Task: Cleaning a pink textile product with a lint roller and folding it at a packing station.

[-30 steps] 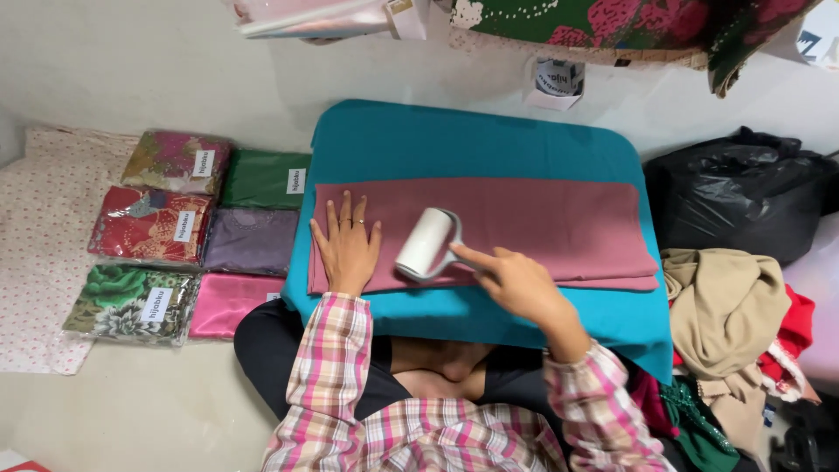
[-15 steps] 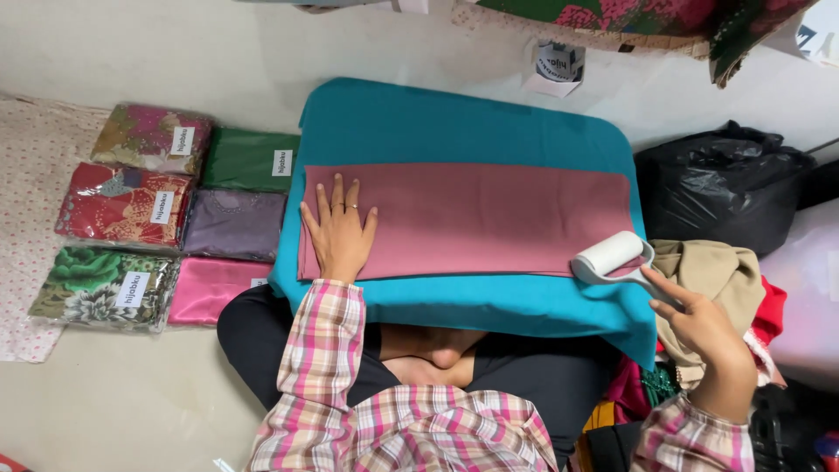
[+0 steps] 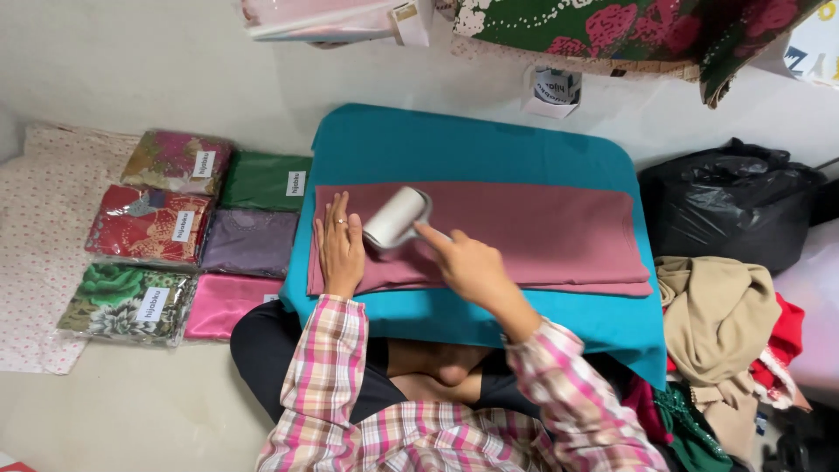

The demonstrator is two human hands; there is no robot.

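Rolling: the right hand (image 3: 468,262) is gripping the handle of a white lint roller (image 3: 396,218), fingers closed around it, index finger lying along the handle toward the drum; the drum is resting on the cloth's left part, just beside the other hand's fingertips.
Bracing: the left hand (image 3: 340,247) is lying flat and wide on the folded pink cloth (image 3: 524,232), fingers spread and holding nothing, pinning the cloth's left end.
Cloth: the folded pink cloth is lying lengthwise across the teal cushion (image 3: 472,149), its long edges running left to right, its right end near the cushion's right edge.
Cushion: the teal cushion is sitting over the person's lap, on the floor (image 3: 131,411) side of a pale wall.
Step in hand: judging by the roller's place, a cleaning pass is being worked at the cloth's left end, with most of the surface lying to the right of the drum.
Next move calls for: light, even pressure on the drum while the flat hand is keeping the fabric from creeping or wrinkling.
Left of cushion: wrapped fabric packets (image 3: 175,227) in red, green, purple and pink are lying in rows.
Right of cushion: a black plastic bag (image 3: 730,205) is sitting above a loose beige garment (image 3: 717,315).
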